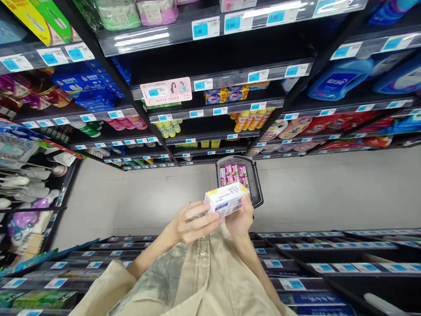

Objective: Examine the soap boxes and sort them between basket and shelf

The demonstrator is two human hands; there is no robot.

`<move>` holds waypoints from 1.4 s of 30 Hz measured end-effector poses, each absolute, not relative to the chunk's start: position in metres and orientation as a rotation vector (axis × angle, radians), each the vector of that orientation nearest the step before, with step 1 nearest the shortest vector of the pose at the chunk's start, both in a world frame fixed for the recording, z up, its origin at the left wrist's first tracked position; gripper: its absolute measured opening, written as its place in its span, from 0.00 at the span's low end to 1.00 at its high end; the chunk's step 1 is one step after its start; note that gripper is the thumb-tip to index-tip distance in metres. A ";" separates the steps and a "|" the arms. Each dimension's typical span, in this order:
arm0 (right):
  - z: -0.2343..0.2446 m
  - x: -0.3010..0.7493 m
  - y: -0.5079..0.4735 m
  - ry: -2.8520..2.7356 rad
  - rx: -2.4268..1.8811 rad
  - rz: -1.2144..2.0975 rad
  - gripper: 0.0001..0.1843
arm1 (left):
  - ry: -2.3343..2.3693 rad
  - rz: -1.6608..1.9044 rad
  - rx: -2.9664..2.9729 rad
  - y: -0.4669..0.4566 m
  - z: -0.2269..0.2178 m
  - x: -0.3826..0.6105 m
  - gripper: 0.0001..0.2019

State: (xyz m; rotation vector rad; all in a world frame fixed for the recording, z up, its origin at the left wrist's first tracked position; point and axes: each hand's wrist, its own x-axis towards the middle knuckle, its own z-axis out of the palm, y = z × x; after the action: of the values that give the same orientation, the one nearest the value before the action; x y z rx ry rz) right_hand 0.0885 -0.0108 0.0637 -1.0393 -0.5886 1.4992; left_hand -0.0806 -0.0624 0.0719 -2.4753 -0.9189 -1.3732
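A small white box (225, 198) with yellow and blue print is held in front of my chest by both hands. My left hand (193, 223) grips its left end with the fingers curled round it. My right hand (241, 218) clasps the right end from below and behind. Just beyond the box, a dark shopping basket (256, 190) stands on the floor and holds several pink and green packs.
Store shelves with blue price tags stand ahead, stocked with soap bars (226, 95), bottles (250, 119) and blue detergent jugs (339, 78). Brushes and utensils hang on a rack (20, 180) at the left. More shelves lie close behind me. Grey floor (340, 189) runs between.
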 end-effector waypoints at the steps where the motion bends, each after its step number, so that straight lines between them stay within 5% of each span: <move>1: 0.064 0.089 -0.011 -0.589 -1.046 1.492 0.25 | -0.922 -1.355 -2.473 -0.063 0.071 -0.081 0.14; 29: 0.072 0.091 -0.010 -0.715 -0.934 1.498 0.26 | -1.175 -1.193 -2.238 -0.067 0.083 -0.078 0.15; 35: 0.080 0.095 -0.012 -0.808 -0.785 1.722 0.31 | -1.325 -1.408 -2.087 -0.062 0.075 -0.079 0.22; 42: 0.064 0.096 -0.003 -0.860 -0.811 1.695 0.25 | -1.599 -1.819 -1.985 -0.054 0.087 -0.071 0.21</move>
State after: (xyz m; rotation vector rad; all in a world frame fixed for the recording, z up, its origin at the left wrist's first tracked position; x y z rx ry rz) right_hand 0.0956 -0.0033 0.0640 -0.8109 -0.8603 1.6953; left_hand -0.0710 -0.0539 0.0868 -1.9853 -1.5993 -1.8186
